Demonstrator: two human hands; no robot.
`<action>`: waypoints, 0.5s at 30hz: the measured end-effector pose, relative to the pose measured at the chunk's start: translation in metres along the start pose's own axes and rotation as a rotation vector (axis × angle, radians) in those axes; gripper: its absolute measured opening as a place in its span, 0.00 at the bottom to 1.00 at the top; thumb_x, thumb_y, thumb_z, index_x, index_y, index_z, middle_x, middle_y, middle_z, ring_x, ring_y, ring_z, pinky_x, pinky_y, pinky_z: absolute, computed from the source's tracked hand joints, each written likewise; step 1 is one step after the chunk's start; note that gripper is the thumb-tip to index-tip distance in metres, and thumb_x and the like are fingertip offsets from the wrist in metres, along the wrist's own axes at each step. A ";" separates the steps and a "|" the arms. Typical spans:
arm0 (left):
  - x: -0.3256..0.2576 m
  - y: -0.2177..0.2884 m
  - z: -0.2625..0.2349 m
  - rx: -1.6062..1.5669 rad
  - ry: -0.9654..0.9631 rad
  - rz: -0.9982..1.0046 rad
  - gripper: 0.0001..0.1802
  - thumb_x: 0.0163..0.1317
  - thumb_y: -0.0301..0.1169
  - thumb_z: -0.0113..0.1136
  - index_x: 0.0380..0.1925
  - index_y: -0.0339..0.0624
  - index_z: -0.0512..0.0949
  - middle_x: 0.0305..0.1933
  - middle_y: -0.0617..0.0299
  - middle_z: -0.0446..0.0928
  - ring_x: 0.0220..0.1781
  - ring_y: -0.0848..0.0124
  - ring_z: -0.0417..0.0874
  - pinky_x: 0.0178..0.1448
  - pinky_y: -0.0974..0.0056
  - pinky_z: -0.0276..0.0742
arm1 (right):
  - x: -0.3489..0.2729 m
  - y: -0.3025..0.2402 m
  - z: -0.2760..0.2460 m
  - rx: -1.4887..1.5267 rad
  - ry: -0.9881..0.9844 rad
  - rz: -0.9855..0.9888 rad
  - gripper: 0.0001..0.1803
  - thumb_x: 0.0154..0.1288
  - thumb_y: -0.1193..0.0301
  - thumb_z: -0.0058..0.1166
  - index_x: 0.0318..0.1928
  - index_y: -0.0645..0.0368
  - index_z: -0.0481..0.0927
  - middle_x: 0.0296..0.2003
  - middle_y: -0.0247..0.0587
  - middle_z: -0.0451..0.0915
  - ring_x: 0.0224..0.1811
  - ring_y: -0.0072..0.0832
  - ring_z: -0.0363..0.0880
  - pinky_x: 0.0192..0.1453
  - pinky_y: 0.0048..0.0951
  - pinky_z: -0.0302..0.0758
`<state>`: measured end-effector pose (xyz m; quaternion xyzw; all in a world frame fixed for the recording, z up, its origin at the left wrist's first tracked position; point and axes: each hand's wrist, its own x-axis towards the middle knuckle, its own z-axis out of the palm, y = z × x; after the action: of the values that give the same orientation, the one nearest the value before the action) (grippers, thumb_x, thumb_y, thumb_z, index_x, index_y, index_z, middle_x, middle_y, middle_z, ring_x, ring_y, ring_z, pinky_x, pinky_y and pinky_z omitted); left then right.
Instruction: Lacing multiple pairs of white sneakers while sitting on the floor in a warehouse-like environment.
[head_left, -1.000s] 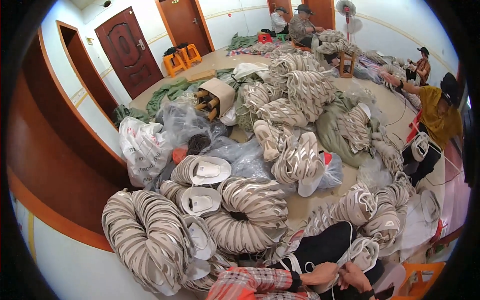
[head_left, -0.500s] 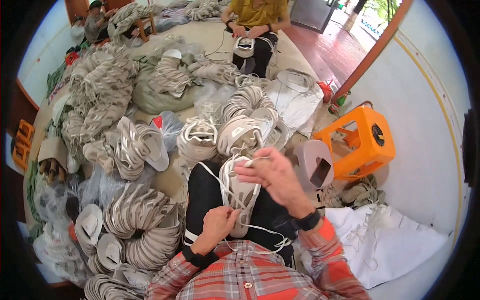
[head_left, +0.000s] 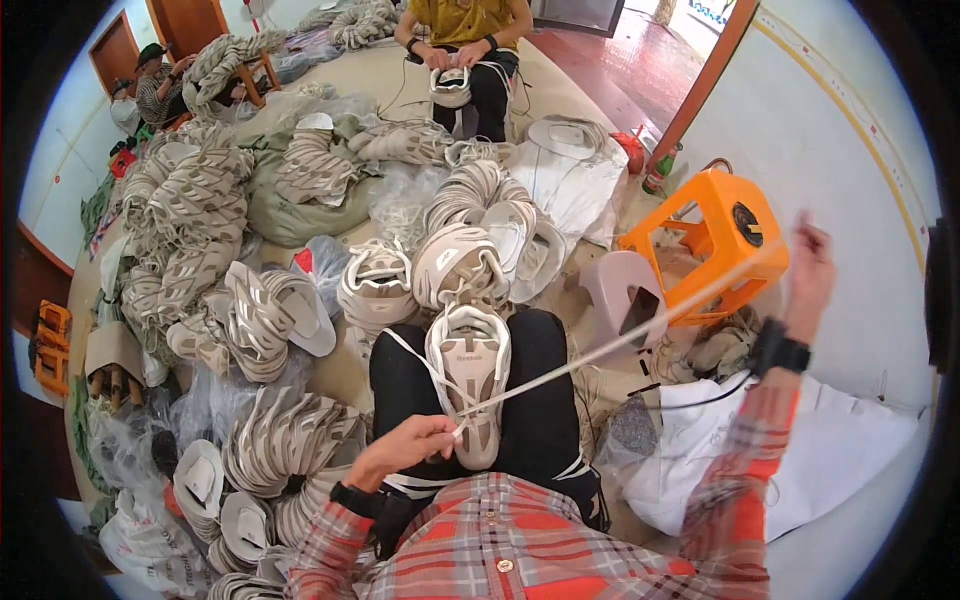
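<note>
A beige and white shoe upper (head_left: 472, 362) lies between my black-trousered thighs, its collar pointing away and its toe toward me. A long white shoelace (head_left: 620, 345) runs from its eyelets in a straight line up to the right. My left hand (head_left: 412, 447) is closed by the toe end, its fingertips pinching the lace where it leaves the upper. Far out to the right, my raised right hand (head_left: 812, 265) draws out the other stretch of lace; motion blurs its fingers. Another loose lace loop falls over the left side of the upper.
Stacked shoe uppers (head_left: 290, 440) pile up at left and ahead. An orange stool (head_left: 735, 235) and a grey stool (head_left: 612, 290) with a phone (head_left: 641, 308) stand at right, near white sheeting (head_left: 790, 460). Across from me sits a person (head_left: 468, 30) handling another upper.
My right hand has swung from above the upper far out to the right, pulling the lace long and straight. My left hand has stayed by the toe end. The view has shifted slightly.
</note>
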<state>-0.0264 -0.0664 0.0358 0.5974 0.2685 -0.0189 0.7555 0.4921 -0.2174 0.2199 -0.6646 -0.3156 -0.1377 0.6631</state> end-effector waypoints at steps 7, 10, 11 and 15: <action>0.019 0.018 -0.021 0.671 -0.104 0.468 0.06 0.58 0.30 0.54 0.29 0.40 0.77 0.34 0.61 0.74 0.32 0.66 0.72 0.37 0.66 0.68 | 0.118 0.050 -0.333 -0.426 0.043 -0.210 0.12 0.64 0.68 0.52 0.30 0.67 0.75 0.30 0.40 0.74 0.42 0.28 0.73 0.56 0.29 0.71; 0.009 0.023 -0.006 0.624 0.140 0.250 0.04 0.55 0.26 0.56 0.31 0.39 0.75 0.34 0.61 0.73 0.31 0.67 0.72 0.36 0.66 0.69 | 0.120 0.070 -0.273 -1.145 0.221 -0.171 0.12 0.61 0.66 0.55 0.31 0.64 0.78 0.31 0.43 0.79 0.38 0.31 0.77 0.51 0.29 0.72; 0.009 0.026 -0.001 0.462 0.285 0.250 0.06 0.54 0.23 0.56 0.32 0.38 0.73 0.33 0.61 0.72 0.30 0.68 0.72 0.35 0.66 0.69 | 0.130 0.050 -0.314 -1.264 0.276 -0.169 0.14 0.60 0.62 0.55 0.33 0.62 0.80 0.32 0.43 0.80 0.36 0.31 0.77 0.48 0.30 0.72; 0.019 -0.006 -0.005 0.380 0.531 0.388 0.13 0.50 0.19 0.58 0.36 0.38 0.70 0.33 0.59 0.69 0.30 0.69 0.71 0.35 0.67 0.69 | 0.152 0.028 -0.420 -1.564 0.293 -0.381 0.20 0.63 0.55 0.48 0.34 0.61 0.81 0.29 0.43 0.80 0.33 0.32 0.77 0.41 0.34 0.72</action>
<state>-0.0138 -0.0582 0.0219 0.7507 0.3283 0.2305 0.5250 0.7236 -0.5859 0.3234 -0.8452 -0.1460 -0.5141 0.0074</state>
